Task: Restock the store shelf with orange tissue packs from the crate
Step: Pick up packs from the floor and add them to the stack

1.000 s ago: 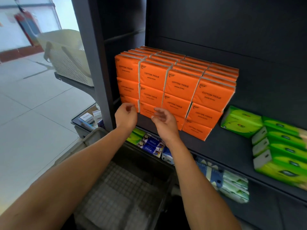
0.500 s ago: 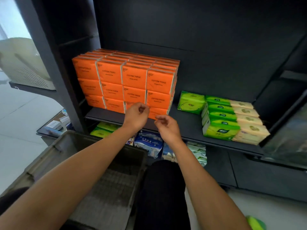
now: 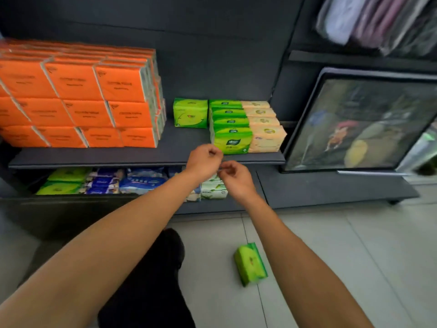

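**Two empty hands, one pack lying astray**

One green pack [image 3: 251, 263] is lying on the floor tiles nearest the viewer, where it could be stepped on. Further out, the left hand [image 3: 203, 159] and right hand [image 3: 235, 178] are being held loosely curled, nothing gripped, before the shelf [image 3: 146, 157]. Beyond, the orange tissue packs [image 3: 78, 95] are stacked high at its left; a careless nudge could be toppling them.

orange tissue packs [image 3: 78, 95] stand stacked on the shelf [image 3: 146, 157]; right of them, both hands, left [image 3: 205, 159] and right [image 3: 236, 177], hover empty, fingers loosely curled, above a green pack [image 3: 250, 263] on the floor.
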Tool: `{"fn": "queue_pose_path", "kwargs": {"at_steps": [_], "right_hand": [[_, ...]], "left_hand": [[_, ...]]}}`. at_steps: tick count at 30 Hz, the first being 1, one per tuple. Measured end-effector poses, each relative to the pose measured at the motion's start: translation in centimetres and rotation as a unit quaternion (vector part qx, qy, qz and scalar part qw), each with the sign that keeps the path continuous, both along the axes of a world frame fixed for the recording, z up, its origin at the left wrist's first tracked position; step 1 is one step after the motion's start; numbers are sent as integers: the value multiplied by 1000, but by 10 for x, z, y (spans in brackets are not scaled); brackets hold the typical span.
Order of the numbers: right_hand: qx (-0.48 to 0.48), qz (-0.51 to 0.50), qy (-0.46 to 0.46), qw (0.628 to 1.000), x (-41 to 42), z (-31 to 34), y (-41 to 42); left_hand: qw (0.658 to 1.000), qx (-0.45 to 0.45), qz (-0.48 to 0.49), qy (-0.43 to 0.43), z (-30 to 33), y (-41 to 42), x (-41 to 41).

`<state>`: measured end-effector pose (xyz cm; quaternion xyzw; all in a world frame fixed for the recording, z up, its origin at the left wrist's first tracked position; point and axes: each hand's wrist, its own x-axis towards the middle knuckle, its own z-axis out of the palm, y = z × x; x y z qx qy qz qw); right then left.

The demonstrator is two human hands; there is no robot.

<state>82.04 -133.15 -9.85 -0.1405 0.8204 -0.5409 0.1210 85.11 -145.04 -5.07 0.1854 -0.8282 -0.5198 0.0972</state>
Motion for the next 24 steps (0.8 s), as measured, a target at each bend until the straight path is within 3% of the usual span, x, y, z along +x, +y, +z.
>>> {"fn": "queue_pose_path", "kwargs": {"at_steps": [10,15,24], "right_hand": [[95,-91,-67,989,20,-156,111],[224,-95,-86,966,35,-225,142],[346,-54,-253,902,25,-251,129]], "left_hand": [[988,45,-38,-140,-138,107,-9],[977,74,-27,-197,-191,114,-9],[965,130,-2,-230,-243,96,-7]]}}
